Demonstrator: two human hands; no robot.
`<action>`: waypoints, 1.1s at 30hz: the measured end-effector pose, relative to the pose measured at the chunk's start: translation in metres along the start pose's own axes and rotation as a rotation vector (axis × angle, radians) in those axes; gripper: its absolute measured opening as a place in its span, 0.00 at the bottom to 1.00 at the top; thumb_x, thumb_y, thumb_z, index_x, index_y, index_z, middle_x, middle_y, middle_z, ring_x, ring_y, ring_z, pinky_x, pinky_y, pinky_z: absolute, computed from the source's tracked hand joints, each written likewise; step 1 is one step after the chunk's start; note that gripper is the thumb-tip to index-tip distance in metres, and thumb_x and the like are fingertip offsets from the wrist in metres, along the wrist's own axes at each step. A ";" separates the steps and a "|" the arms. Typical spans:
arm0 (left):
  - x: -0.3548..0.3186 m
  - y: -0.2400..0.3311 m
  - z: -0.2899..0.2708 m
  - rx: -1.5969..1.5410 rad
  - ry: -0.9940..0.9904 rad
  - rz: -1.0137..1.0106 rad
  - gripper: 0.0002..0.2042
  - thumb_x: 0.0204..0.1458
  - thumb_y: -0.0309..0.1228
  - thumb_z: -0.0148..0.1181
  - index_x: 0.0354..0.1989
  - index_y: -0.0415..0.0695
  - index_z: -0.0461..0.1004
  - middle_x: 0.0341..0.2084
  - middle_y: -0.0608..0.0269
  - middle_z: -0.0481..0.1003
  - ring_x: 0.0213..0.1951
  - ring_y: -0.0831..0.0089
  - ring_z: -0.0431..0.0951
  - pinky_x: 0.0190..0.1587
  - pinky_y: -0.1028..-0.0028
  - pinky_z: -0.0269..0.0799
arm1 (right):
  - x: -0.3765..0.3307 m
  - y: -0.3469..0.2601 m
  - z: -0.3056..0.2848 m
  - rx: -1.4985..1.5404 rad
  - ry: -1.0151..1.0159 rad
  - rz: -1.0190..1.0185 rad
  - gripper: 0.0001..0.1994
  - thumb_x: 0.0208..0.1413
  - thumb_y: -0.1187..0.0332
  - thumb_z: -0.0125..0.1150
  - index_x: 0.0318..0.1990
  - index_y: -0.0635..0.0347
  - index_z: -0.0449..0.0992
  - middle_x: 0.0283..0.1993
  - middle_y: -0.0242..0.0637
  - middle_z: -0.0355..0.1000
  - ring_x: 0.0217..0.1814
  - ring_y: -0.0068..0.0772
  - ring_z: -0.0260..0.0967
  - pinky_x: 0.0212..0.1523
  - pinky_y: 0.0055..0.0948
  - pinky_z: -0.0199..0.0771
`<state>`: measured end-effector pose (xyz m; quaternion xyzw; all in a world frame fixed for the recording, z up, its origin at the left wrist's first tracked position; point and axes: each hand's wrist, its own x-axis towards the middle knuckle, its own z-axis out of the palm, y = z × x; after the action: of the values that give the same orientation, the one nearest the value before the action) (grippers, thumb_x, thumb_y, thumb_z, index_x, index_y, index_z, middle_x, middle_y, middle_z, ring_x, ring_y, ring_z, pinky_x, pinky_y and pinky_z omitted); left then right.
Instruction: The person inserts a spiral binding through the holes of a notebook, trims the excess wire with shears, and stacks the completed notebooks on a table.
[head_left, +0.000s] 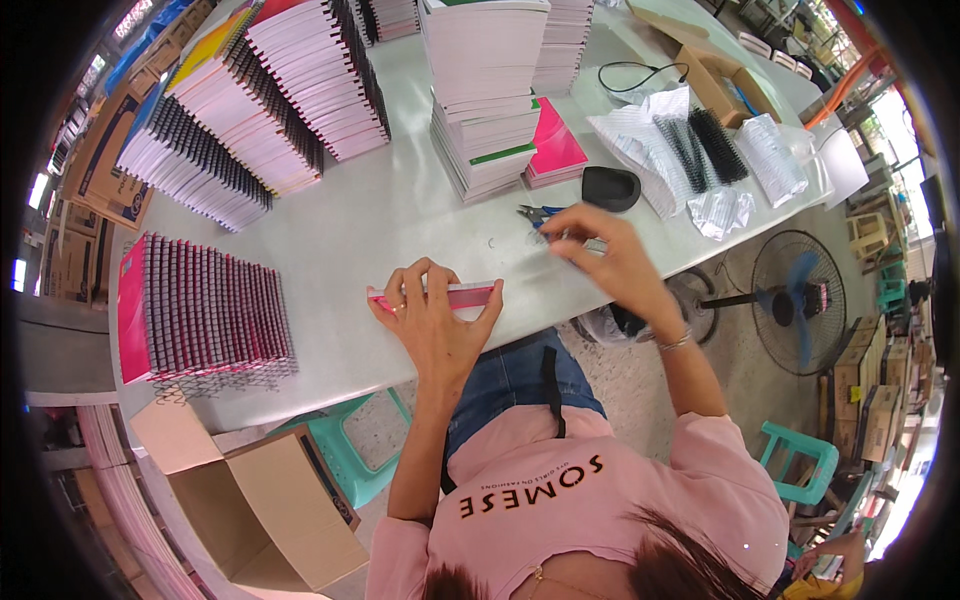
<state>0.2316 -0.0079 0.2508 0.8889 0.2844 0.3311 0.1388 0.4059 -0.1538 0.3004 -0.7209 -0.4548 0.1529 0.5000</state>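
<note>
My left hand grips a pink-covered notebook by its ends, standing on edge at the table's front. A ring shows on one finger. My right hand is over the table to the right of it, fingers curled into a pinch. What lies between those fingers, if anything, is too small to make out. Just beyond its fingertips lie blue-handled pliers. A black rounded object sits behind them. Black spiral binding coils rest on crumpled wrapping farther right.
Tall stacks of loose-leaf books and pink-covered notebooks stand at the back. Spiral-bound stacks fill the far left; bound pink notebooks stand near left. An open carton, green stool and fan are beside the table.
</note>
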 end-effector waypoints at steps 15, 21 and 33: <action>0.000 0.000 -0.002 -0.006 -0.015 0.017 0.23 0.39 0.48 0.75 0.37 0.49 0.71 0.41 0.65 0.68 0.52 0.59 0.64 0.61 0.46 0.48 | -0.010 -0.002 0.044 0.020 -0.047 -0.078 0.08 0.55 0.72 0.63 0.42 0.60 0.77 0.39 0.42 0.74 0.38 0.43 0.69 0.41 0.36 0.70; 0.000 -0.001 -0.007 0.026 -0.111 -0.031 0.22 0.43 0.51 0.71 0.38 0.50 0.73 0.41 0.68 0.69 0.51 0.60 0.65 0.60 0.50 0.48 | -0.012 0.004 0.048 -0.096 -0.102 -0.167 0.06 0.59 0.72 0.57 0.42 0.62 0.75 0.39 0.42 0.71 0.43 0.49 0.68 0.45 0.40 0.66; -0.001 -0.013 -0.014 -0.279 -0.032 -0.149 0.21 0.50 0.39 0.71 0.50 0.47 0.72 0.57 0.56 0.61 0.58 0.57 0.62 0.62 0.53 0.52 | -0.002 -0.014 0.063 -0.375 -0.023 -0.252 0.05 0.61 0.68 0.57 0.41 0.58 0.73 0.38 0.39 0.66 0.43 0.44 0.64 0.48 0.39 0.61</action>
<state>0.2161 0.0033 0.2554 0.8427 0.2984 0.3419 0.2898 0.3554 -0.1180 0.2831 -0.7370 -0.5674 0.0099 0.3672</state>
